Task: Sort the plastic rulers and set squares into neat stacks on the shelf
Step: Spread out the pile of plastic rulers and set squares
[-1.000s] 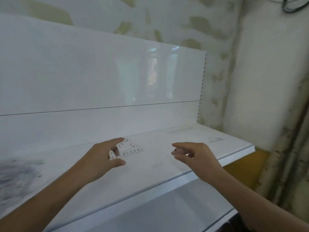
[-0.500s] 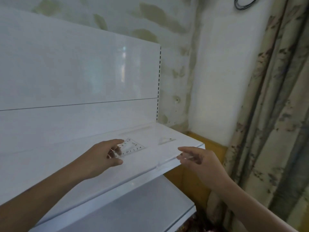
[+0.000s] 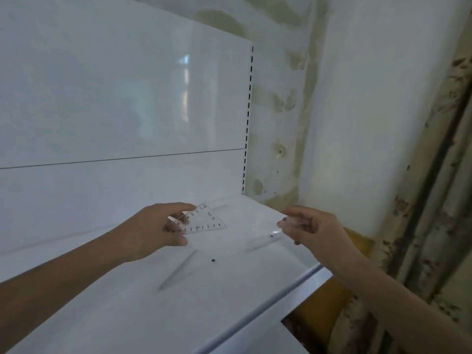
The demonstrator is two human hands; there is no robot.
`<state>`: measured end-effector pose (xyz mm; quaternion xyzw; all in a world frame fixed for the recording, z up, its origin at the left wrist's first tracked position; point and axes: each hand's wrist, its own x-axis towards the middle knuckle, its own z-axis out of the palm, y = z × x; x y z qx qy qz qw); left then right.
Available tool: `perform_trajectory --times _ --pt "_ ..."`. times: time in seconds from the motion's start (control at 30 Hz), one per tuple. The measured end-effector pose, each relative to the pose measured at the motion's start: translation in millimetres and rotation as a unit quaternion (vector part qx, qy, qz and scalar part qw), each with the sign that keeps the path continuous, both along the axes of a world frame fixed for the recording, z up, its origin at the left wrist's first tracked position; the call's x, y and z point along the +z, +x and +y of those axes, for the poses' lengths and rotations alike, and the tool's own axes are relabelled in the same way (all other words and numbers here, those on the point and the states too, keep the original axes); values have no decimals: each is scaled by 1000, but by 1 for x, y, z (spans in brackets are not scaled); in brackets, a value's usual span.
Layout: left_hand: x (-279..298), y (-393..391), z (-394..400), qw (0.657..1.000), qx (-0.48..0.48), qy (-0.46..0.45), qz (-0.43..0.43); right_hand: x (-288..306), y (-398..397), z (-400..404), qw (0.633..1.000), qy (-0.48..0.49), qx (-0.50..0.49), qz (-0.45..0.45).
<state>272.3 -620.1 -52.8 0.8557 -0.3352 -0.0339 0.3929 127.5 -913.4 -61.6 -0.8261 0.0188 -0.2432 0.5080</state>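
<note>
Against a stained, patchy wall (image 3: 286, 103) stands a white shelving unit, its glossy back panel (image 3: 115, 98) filling the upper left and split by one thin horizontal seam. Along the panel's right edge runs a slotted upright (image 3: 249, 111). At the far right hangs a patterned curtain (image 3: 439, 226), and a strip of yellow trim (image 3: 321, 302) shows below the shelf's corner.

Beneath the back panel lies the white shelf (image 3: 153, 315), flat and wide, with a metal front lip running diagonally toward the lower left. Two faint slim streaks and a small dark dot mark its surface; what the streaks are cannot be told.

Both bare forearms reach in from the bottom corners. The left hand (image 3: 155, 231) holds a clear set square (image 3: 204, 222) by its left end, thumb below and fingers curled over the top, with the printed numbers facing up. That piece sits low over the back part of the shelf; whether it touches the surface cannot be told.

The right hand (image 3: 311, 226) pinches a transparent ruler (image 3: 265, 238) at its right end, just above the shelf near the right edge.
</note>
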Motion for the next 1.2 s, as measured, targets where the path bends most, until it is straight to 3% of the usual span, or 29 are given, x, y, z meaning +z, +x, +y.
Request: perform_trajectory --times 0.13,0.27,0.4,0.63,0.73,0.97,1.2 --pt "-6 14 -4 998 2 44 -40 1 39 -13 1000 19 17 4" --pt "-6 9 -6 998 2 58 -32 -1 80 -24 995 82 53 21" --pt "-9 -9 -4 997 38 65 12 -1 125 -29 989 84 114 40" --pt "-20 -47 -11 976 179 121 -36 -2 187 -19 970 52 233 48" --pt "-28 -61 -14 967 218 129 -14 -6 203 -12 963 48 259 53" --pt "-43 -76 -26 946 284 156 -32 -9 207 -10 947 55 306 87" --pt "-51 -71 -33 940 299 140 -81 -6 146 -58 947 -15 316 58"
